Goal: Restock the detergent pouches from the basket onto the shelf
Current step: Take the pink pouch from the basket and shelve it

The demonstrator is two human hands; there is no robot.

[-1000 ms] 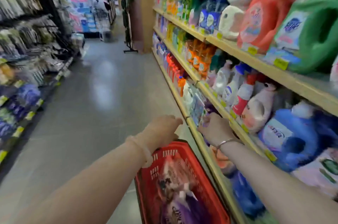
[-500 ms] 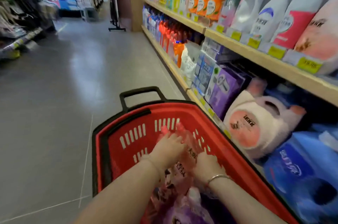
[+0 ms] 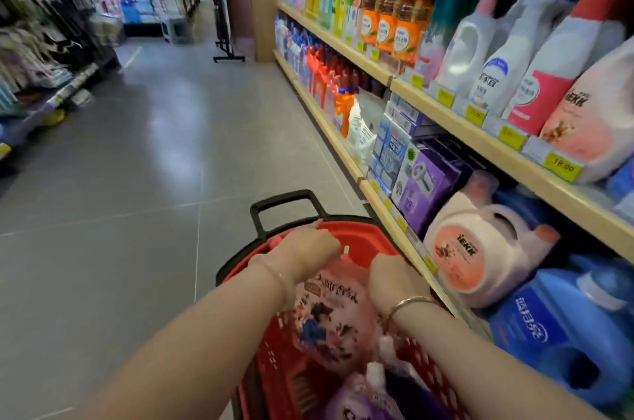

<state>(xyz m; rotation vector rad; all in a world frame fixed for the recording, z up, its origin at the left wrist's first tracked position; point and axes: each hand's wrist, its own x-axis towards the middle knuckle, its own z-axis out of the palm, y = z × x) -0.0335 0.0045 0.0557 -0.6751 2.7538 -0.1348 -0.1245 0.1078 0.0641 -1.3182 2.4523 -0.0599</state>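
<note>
Hands (image 3: 305,248) (image 3: 394,279) grip pink pouch (image 3: 334,316) above red basket's rim (image 3: 370,231).

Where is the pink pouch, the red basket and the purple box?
pink pouch (image 3: 329,320), head view, on its printed front.
red basket (image 3: 363,231), head view, on its far rim.
purple box (image 3: 427,186), head view, on its front face, on the low shelf.

One head-worn view looks forward and down along the aisle, close over the basket (image 3: 356,234), its edges somewhat blurred.
</note>
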